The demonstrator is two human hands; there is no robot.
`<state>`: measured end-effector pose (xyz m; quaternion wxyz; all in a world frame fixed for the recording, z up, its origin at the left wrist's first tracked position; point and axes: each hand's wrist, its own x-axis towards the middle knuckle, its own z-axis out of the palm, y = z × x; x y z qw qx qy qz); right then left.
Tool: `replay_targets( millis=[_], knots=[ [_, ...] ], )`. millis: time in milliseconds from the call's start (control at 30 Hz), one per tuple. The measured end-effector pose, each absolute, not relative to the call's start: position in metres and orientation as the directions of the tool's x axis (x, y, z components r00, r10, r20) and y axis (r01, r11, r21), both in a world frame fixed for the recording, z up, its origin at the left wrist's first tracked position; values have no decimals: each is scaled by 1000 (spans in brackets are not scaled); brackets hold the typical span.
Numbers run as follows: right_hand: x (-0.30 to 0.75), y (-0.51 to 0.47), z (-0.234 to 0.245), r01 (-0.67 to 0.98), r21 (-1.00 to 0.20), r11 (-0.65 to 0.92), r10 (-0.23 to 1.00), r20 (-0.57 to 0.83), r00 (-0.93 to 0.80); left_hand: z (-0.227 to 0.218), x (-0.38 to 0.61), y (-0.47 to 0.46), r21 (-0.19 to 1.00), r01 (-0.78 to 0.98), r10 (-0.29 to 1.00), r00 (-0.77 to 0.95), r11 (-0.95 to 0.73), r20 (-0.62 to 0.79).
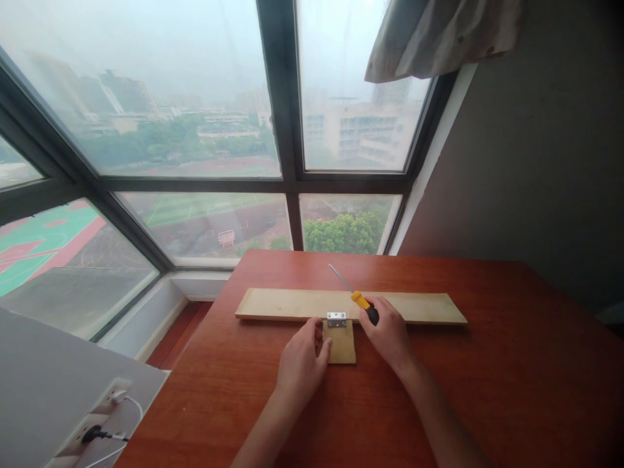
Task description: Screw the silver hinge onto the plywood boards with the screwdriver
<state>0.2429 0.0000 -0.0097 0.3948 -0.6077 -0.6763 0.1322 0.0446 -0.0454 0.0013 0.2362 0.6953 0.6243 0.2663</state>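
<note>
Head view, single entry.

Screwdriver (359, 300): yellow and black handle, thin metal shaft. Long axis runs diagonally, handle toward the person, tip pointing up and to the left across the long wooden board (292, 303) toward the window. Handle end sits inside the right hand (387, 331), whose grip is clenched around the black butt of the handle; the shaft appears lifted off the board, though contact at the tip cannot be told.

Hinge (336, 319): small silver plate, lying across the joint where the small wooden piece (342, 344) butts against the near edge of the long board. It lies just left of and slightly nearer than the screwdriver handle, close beside the right hand.

Left hand (303, 361): grip loosely curled, holding nothing, thumb and fingertips touching the left edge of the small wooden piece just below the hinge.

Desk (511, 364): reddish-brown top carrying both boards; long board lies crosswise, left to right.

Both hands lie near the hinge; the right one carries the tool.
</note>
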Motion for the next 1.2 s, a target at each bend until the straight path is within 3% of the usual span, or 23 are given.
replay_targets(
  millis=[133,267,400,500,567,700,867,1067,1200],
  knots=[
    [245,0,-8,701,-678,221,928,367,62,-2,52,-43,677,735,1000,25,-30,17],
    [248,1,-7,668,-714,208,932,351,85,-10,54,-41,815,578,999,-47,42,-18],
    [253,2,-3,613,-769,181,938,322,126,-21,58,-40,977,116,983,-70,177,-169],
    [256,2,0,545,-823,157,947,282,154,-20,64,-41,922,-254,949,-42,293,-313],
    [258,3,1,483,-865,132,955,242,172,-13,68,-44,850,-397,927,5,346,-375],
    [261,4,7,323,-941,98,974,157,162,3,73,-47,794,-456,911,112,402,-397],
    [265,6,42,192,-974,119,989,134,67,2,73,-46,777,-478,908,127,409,-400],
    [264,12,106,482,-836,263,943,329,56,-9,76,-48,746,-539,915,143,392,-378],
    [254,9,137,531,-760,375,869,487,84,-9,76,-49,717,-565,909,182,408,-374]
  ],
)
